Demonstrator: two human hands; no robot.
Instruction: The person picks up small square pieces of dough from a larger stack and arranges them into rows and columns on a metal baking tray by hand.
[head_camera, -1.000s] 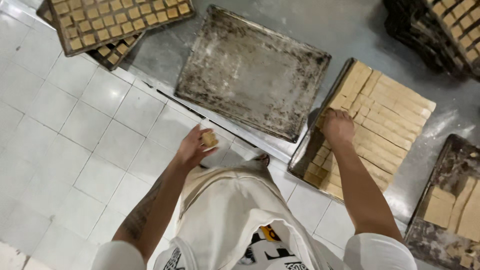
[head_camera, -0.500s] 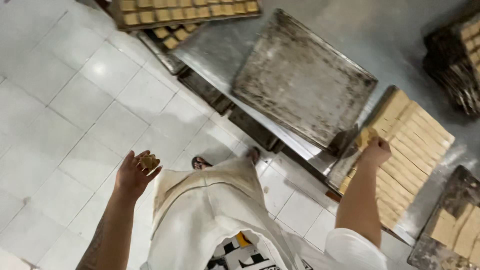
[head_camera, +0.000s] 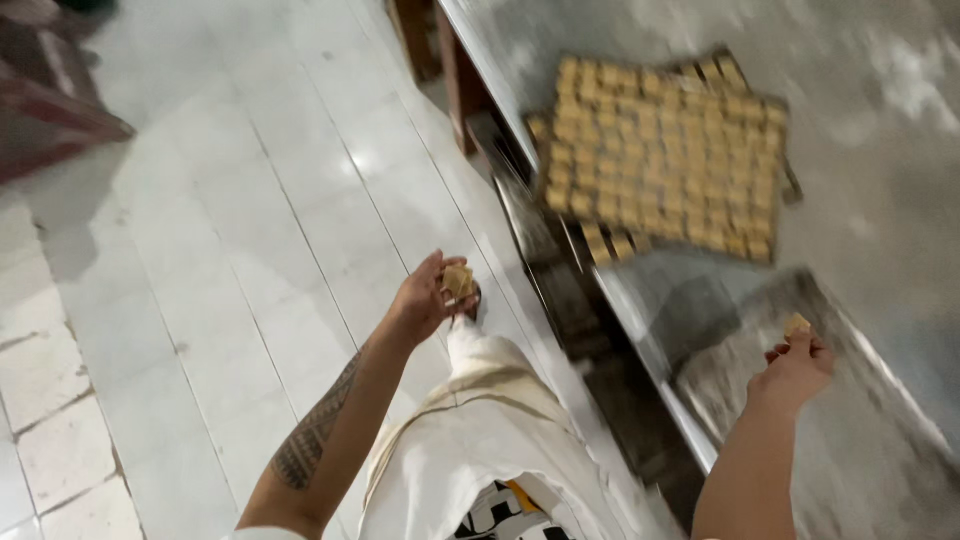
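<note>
Left hand (head_camera: 425, 300) closed its grip on a tan dough piece (head_camera: 458, 279) above the white tiled floor (head_camera: 220, 260); right hand (head_camera: 795, 368) pinched a smaller piece (head_camera: 797, 325) over the steel bench (head_camera: 880, 130), near a tray of squares (head_camera: 665, 150)

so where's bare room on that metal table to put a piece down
Bare metal table right of and behind the filled tray. The dark tray under the right hand looks bare. The filled tray is packed with pieces.

Right hand (head_camera: 795, 370) has lifted off the cut slab, now holding a small square piece (head_camera: 797, 325) over the dark tray's (head_camera: 850, 440) left edge
</note>
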